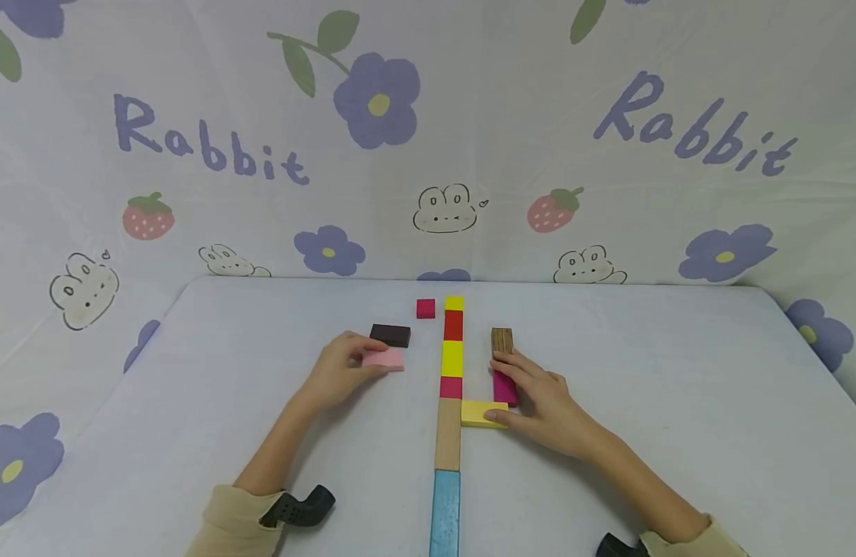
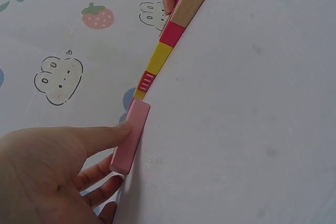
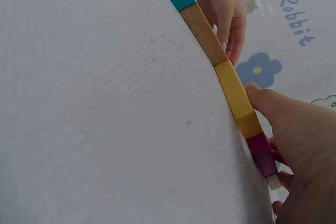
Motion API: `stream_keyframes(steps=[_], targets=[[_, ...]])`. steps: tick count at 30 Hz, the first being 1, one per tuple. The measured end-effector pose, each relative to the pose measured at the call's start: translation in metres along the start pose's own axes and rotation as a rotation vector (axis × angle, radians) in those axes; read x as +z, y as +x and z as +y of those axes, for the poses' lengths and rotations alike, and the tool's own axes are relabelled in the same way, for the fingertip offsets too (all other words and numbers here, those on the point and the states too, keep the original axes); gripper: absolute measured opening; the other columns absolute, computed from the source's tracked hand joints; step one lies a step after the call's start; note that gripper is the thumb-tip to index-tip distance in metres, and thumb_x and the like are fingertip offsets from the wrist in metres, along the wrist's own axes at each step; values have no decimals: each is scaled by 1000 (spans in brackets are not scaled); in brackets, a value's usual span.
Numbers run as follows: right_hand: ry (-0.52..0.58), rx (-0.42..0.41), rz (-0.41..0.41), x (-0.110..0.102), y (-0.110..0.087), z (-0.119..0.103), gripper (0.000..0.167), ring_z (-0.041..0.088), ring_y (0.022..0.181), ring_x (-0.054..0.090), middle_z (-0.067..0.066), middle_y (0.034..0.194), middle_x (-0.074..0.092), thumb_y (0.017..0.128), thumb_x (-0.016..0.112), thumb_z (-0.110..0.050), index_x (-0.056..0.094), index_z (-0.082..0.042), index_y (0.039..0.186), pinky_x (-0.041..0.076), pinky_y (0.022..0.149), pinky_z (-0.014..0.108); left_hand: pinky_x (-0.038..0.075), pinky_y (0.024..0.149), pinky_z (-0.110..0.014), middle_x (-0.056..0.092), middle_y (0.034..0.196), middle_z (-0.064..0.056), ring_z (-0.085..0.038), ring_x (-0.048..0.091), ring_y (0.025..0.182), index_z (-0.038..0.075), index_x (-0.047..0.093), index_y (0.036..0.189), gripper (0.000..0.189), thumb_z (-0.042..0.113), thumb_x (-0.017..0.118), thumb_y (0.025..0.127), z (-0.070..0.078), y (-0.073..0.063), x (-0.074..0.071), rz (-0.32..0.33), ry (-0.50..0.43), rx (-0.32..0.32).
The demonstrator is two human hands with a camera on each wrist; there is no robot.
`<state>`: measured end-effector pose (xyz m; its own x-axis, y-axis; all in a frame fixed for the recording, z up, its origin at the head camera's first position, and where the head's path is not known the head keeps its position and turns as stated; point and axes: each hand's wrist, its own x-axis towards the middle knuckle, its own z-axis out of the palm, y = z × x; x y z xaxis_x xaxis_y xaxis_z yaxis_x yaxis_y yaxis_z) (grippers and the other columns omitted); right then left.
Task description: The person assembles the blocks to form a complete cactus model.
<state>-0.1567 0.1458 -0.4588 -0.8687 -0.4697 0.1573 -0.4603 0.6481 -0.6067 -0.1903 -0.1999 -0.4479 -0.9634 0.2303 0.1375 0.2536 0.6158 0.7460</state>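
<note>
My left hand [image 1: 337,370] pinches a pink block [image 1: 384,360], thumb on the near side and index finger along the far side. A dark brown block [image 1: 390,335] lies just beyond it. To the right of the central row, my right hand [image 1: 549,406] has its thumb against a yellow block [image 1: 478,414]. Its fingers reach over a magenta block [image 1: 505,389] where that meets a wood-grain brown block [image 1: 501,339]. The yellow block juts sideways from the row, touching a tan block [image 1: 449,435]. In the right wrist view, several right fingertips hide behind the magenta block.
The row runs away from me: a blue block [image 1: 445,510], the tan one, a small red block [image 1: 451,387], a yellow block [image 1: 452,359], a red block [image 1: 453,326] and a yellow end piece [image 1: 454,303]. A red cube [image 1: 426,309] sits left of the far end.
</note>
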Motion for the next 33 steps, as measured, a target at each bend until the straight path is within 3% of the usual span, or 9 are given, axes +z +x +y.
stream_keyframes(steps=[5,12,33], targets=[[1,0,0,1,0,1,72,44,154,34,16,161,47,90,82,-36,56,-7,151,34,110,74,56,94,-43,65,113,-15,-31,60,107,2,75,126,32,11,77,96,5,0,8,-20,2,-35],[-5,1,2,1,0,0,73,44,154,34,16,161,48,90,82,-37,57,-7,151,34,110,74,58,95,-42,65,116,-17,-31,61,105,0,75,124,30,7,78,95,10,0,15,-2,-10,1],[-2,-8,8,2,0,1,71,44,154,34,16,161,47,91,82,-34,56,-7,151,34,109,74,60,99,-43,66,120,-14,-29,66,106,2,74,125,31,4,78,94,24,-3,27,10,-22,-25]])
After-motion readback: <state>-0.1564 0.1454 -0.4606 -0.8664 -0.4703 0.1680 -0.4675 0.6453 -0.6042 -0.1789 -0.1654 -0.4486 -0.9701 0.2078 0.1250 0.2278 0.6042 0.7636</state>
